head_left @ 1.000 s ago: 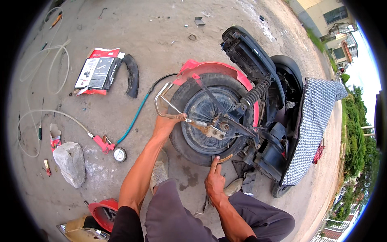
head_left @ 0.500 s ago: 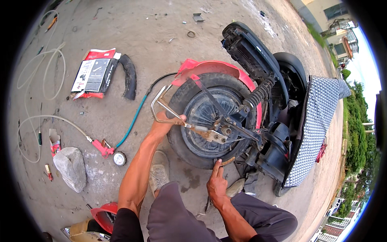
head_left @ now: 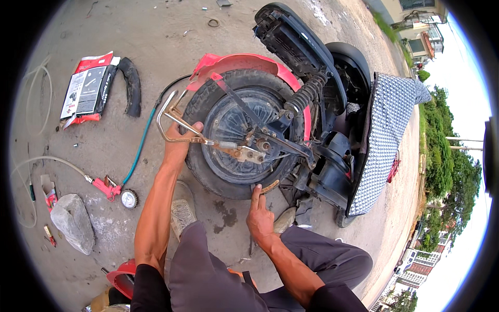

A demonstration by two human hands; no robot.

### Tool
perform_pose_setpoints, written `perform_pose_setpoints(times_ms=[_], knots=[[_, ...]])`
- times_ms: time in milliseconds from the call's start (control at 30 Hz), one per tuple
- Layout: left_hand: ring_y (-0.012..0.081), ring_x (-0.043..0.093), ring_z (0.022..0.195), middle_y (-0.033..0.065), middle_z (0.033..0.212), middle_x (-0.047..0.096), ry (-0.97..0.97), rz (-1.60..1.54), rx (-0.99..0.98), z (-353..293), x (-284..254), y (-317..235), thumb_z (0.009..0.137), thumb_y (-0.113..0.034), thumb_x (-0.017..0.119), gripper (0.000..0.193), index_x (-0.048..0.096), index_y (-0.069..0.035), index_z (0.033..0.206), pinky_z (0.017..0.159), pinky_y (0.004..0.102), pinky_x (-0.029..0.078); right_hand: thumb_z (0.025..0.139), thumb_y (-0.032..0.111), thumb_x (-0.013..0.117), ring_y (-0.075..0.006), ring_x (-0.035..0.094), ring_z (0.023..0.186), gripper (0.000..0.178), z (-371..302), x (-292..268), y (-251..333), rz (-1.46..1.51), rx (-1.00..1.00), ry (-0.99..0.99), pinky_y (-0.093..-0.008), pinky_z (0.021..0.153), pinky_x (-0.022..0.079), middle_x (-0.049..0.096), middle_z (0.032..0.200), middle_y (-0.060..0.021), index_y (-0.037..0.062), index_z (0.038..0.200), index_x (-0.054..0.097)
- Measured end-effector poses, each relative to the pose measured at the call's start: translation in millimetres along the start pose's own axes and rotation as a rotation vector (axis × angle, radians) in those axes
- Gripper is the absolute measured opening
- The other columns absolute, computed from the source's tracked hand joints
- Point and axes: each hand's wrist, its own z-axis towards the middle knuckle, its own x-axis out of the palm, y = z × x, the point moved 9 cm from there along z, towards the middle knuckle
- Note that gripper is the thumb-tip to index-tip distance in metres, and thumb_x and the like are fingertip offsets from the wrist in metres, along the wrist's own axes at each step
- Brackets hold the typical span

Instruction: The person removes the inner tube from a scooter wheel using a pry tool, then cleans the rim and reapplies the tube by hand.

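Observation:
A scooter lies on its side, its wheel with a black tyre (head_left: 223,188) and dusty hub (head_left: 236,122) facing up. My left hand (head_left: 176,145) is closed around a bent, partly rusty metal stand (head_left: 167,112) at the wheel's left side, the thumb resting by the tyre. Part of its fingers is hidden behind the bars. At the tyre's near edge, my right hand (head_left: 261,221) stretches out its index finger, the tip touching the tyre beside a curved brownish strip (head_left: 270,186). Its other fingers are bent, and the palm is hidden.
A red mudguard (head_left: 244,63) arches over the wheel, beside a coil spring (head_left: 306,94). To the left lie a red inflator with gauge (head_left: 107,188), a teal hose (head_left: 140,151), a grey stone (head_left: 73,223), a printed bag (head_left: 89,88) and a black rubber piece (head_left: 131,86).
The whole view has shifted, so the scene sits further left and higher. Both hands keep their places, the left on the stand and the right fingertip at the tyre.

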Motion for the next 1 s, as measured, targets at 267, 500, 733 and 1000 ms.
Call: perform_pose_setpoints(times_ms=[267, 500, 733, 1000], knots=[[0.0216, 0.056, 0.122, 0.0124, 0.129, 0.061, 0.257, -0.454, -0.284, -132, 59, 138, 0.080, -0.018, 0.086, 0.068, 0.051, 0.005, 0.133, 0.107, 0.0369, 0.042, 0.080, -0.001, 0.058, -0.0276, 0.061, 0.058, 0.084, -7, 2, 0, -0.005, 0.034, -0.001, -0.0371, 0.047, 0.050, 0.052, 0.098, -0.0141, -0.0087, 0.155, 0.022], [0.0218, 0.061, 0.115, 0.0119, 0.127, 0.063, 0.186, -0.647, -0.333, -117, 66, 141, 0.079, -0.003, 0.082, 0.060, 0.053, 0.005, 0.131, 0.102, 0.0365, 0.047, 0.081, -0.001, 0.059, -0.0412, 0.063, 0.064, 0.086, -1, 3, -1, 0.048, 0.126, 0.047, -0.0482, 0.052, 0.051, 0.054, 0.111, -0.0233, -0.0089, 0.155, 0.015], [0.0215, 0.067, 0.097, 0.0138, 0.108, 0.071, 0.170, -0.293, -0.198, -93, 31, 105, 0.074, -0.014, 0.085, 0.050, 0.065, 0.009, 0.115, 0.091, 0.0337, 0.052, 0.085, 0.008, 0.061, -0.0410, 0.065, 0.065, 0.090, -1, 3, 44, 0.122, 0.191, 0.203, -0.0464, 0.053, 0.053, 0.054, 0.111, -0.0277, -0.0141, 0.153, 0.007], [0.0240, 0.064, 0.108, 0.0164, 0.118, 0.067, 0.135, -0.284, -0.243, -96, 18, 89, 0.076, -0.013, 0.084, 0.062, 0.056, 0.011, 0.126, 0.097, 0.0371, 0.049, 0.078, 0.006, 0.066, -0.0321, 0.065, 0.058, 0.096, 6, -7, 65, 0.161, 0.135, 0.126, -0.0376, 0.049, 0.054, 0.055, 0.102, -0.0205, -0.0155, 0.153, 0.010]])
